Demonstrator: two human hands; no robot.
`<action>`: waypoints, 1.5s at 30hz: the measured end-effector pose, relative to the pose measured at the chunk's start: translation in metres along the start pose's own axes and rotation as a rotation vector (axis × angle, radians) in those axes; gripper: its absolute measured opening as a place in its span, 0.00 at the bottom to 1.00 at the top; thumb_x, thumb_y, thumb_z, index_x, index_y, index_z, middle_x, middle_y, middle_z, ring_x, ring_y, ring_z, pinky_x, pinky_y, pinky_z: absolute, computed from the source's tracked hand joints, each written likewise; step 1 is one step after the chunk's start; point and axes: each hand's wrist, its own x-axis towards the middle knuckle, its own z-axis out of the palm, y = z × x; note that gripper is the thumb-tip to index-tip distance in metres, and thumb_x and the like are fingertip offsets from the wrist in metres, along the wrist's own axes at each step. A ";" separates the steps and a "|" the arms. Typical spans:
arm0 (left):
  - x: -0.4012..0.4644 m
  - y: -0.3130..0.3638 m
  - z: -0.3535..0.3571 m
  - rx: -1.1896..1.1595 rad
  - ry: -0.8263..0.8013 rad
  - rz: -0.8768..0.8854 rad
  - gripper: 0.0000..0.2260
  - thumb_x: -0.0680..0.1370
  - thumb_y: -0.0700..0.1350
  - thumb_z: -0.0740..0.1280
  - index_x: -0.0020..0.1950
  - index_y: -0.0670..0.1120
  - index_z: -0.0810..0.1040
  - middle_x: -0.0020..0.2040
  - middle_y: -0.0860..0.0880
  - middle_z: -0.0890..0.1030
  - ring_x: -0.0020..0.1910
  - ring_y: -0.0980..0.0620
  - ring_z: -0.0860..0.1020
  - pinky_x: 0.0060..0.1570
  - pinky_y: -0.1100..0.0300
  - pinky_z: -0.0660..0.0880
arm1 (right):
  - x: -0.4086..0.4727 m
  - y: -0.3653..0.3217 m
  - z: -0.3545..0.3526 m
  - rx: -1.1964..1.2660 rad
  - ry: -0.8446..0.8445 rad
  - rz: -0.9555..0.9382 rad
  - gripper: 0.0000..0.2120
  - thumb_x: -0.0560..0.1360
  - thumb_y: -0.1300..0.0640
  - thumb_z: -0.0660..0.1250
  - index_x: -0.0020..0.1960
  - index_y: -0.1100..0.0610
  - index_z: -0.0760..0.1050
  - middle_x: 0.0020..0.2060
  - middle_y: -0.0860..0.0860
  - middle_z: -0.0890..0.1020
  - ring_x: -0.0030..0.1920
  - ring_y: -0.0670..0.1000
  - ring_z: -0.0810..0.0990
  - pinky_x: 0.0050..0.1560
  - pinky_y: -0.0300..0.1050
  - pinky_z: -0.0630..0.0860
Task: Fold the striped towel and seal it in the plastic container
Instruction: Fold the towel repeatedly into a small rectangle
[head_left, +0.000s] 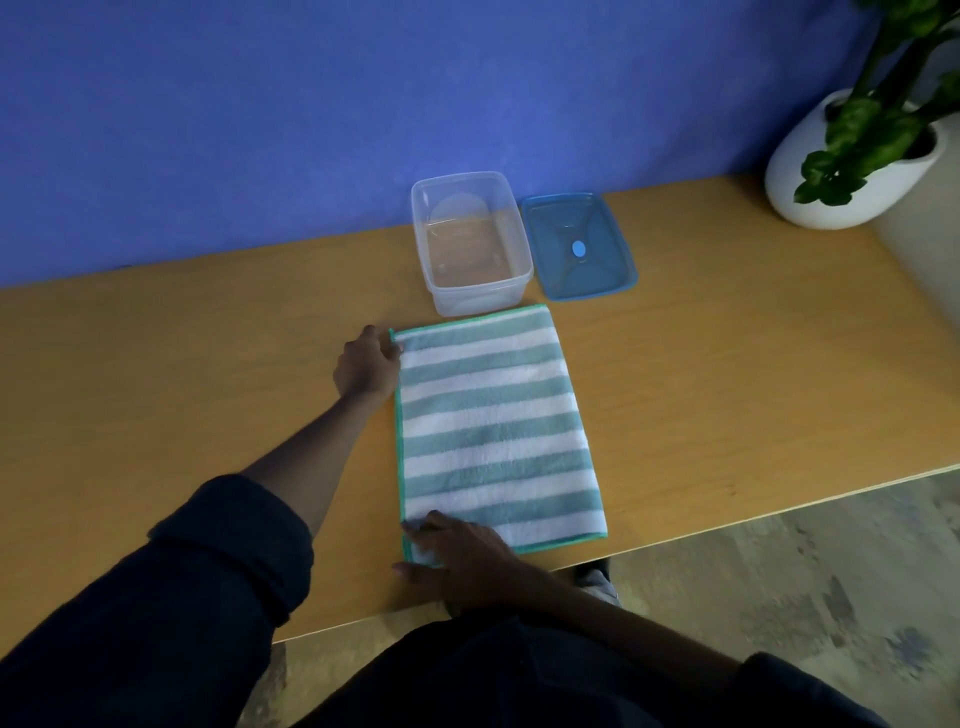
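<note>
The striped towel (493, 426), teal and white with a green hem, lies flat on the wooden table (208, 364) as a tall rectangle. My left hand (368, 361) grips its far left corner. My right hand (457, 558) rests on its near left corner, fingers pressed onto the cloth. Just beyond the towel stands the clear plastic container (470, 241), open and empty. Its blue lid (578, 247) lies flat on the table right beside it.
A white pot with a green plant (852, 156) stands at the table's far right corner. A blue wall (311, 104) runs along the back edge. The table's near edge is close to my body, with floor (779, 597) below on the right.
</note>
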 end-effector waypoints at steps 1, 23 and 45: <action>-0.010 -0.001 0.000 -0.008 0.008 -0.002 0.20 0.76 0.54 0.65 0.65 0.46 0.73 0.58 0.37 0.80 0.57 0.34 0.78 0.52 0.45 0.75 | -0.001 0.001 -0.004 0.055 -0.006 0.010 0.28 0.76 0.35 0.58 0.67 0.53 0.71 0.62 0.52 0.76 0.58 0.54 0.78 0.59 0.55 0.75; -0.251 -0.052 0.025 -0.025 -0.011 -0.207 0.07 0.76 0.50 0.67 0.44 0.47 0.78 0.35 0.49 0.79 0.37 0.44 0.77 0.37 0.56 0.67 | -0.111 0.150 -0.080 0.004 0.435 0.368 0.18 0.67 0.37 0.71 0.53 0.44 0.77 0.48 0.41 0.80 0.44 0.44 0.80 0.38 0.42 0.75; -0.238 -0.026 -0.040 -1.105 -0.075 -0.201 0.15 0.71 0.32 0.69 0.54 0.46 0.83 0.47 0.41 0.86 0.47 0.46 0.85 0.42 0.61 0.81 | -0.129 0.110 -0.157 0.490 0.417 0.007 0.14 0.70 0.64 0.74 0.54 0.52 0.82 0.42 0.48 0.86 0.43 0.44 0.83 0.43 0.37 0.79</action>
